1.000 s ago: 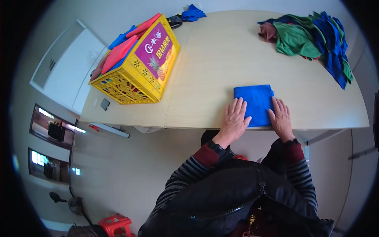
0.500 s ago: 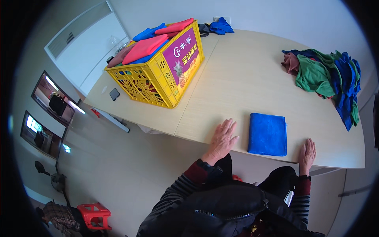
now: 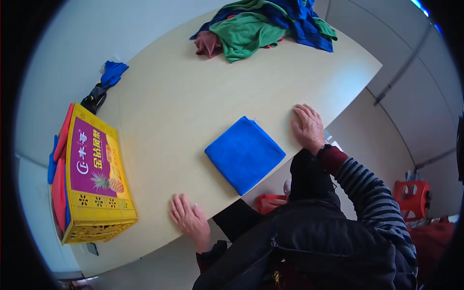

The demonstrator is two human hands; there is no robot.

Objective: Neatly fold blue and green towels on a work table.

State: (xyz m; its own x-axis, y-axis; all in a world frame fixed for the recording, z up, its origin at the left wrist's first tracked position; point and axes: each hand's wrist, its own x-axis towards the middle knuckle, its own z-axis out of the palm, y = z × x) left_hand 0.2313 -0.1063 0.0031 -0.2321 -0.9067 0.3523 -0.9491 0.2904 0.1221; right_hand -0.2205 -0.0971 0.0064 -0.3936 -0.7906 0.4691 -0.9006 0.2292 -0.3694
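A folded blue cloth (image 3: 245, 155) lies flat on the pale wooden table (image 3: 169, 125), close to the edge nearest me. My left hand (image 3: 188, 218) rests palm down on the tabletop to the left of the cloth, fingers stretched out and holding nothing. To the cloth's right, my right hand (image 3: 308, 127) lies flat near the table edge, its fingers extended. Neither hand touches the cloth. At the far side is a loose heap of crumpled cloths, among them a green cloth (image 3: 249, 36), a dark blue cloth (image 3: 309, 29) and a brownish one (image 3: 208, 44).
A yellow plastic crate (image 3: 99, 229) with folded red and blue cloths stands at the left. Behind it lie a crumpled blue cloth (image 3: 114, 72) and a black item (image 3: 94, 99). Red stools (image 3: 411, 199) stand on the floor, one partly under the table.
My view has swung to the right, so the crate now appears at the left and the cloth heap at the top. Both hands stay flat beside the blue cloth.
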